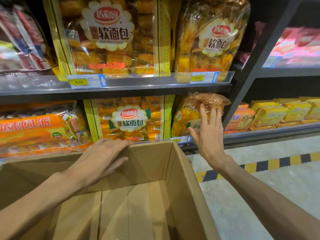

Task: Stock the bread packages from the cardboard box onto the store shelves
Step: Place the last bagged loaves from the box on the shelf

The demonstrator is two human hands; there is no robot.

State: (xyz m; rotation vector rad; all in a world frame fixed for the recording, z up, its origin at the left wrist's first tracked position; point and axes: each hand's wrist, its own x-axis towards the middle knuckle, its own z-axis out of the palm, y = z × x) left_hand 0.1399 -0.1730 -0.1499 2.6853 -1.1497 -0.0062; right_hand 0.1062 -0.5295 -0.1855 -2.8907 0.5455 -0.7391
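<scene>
Both hands open, right hand (208, 134) touching bread package (188, 115)

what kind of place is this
A shop aisle, most likely a supermarket or convenience store: shelves stocked with bread packages, price tags on the shelf edge, and a cardboard box for restocking.

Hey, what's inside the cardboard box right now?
The visible floor of the cardboard box shows only bare flaps, no bread packages. The left forearm and the near edge of the frame hide its near-left corner, so that part cannot be checked.
</scene>
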